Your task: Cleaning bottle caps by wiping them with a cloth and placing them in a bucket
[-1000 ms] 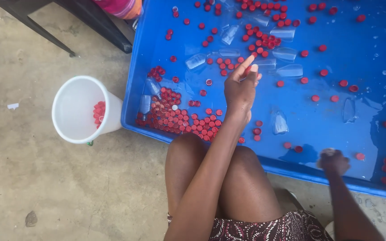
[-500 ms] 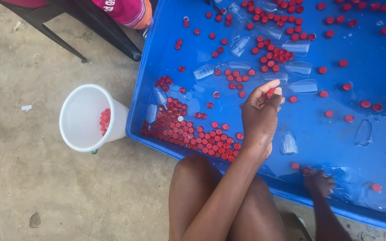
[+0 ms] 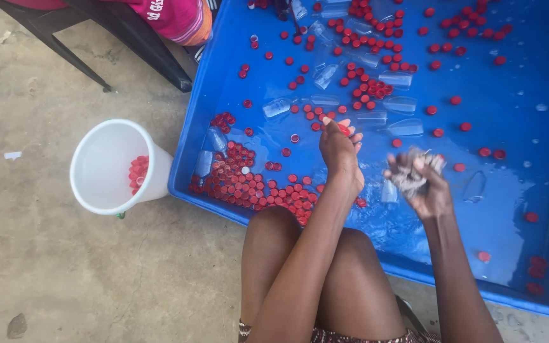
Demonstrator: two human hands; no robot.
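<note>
Left hand (image 3: pixel 340 149) raised over shallow blue plastic tub (image 3: pixel 516 127), fingertips pinched on a small red plastic bottle cap (image 3: pixel 344 129). Right hand (image 3: pixel 417 184) just beside it, fingers curled round a blurred greyish scrubbing wad (image 3: pixel 412 174). Tub floor wet, strewn with loose red caps (image 3: pixel 243 181), heaped thickest at near left corner, and clear plastic pieces (image 3: pixel 396 80). White plastic bucket (image 3: pixel 106 166) stands on concrete outside tub's left wall, some red caps inside.
</note>
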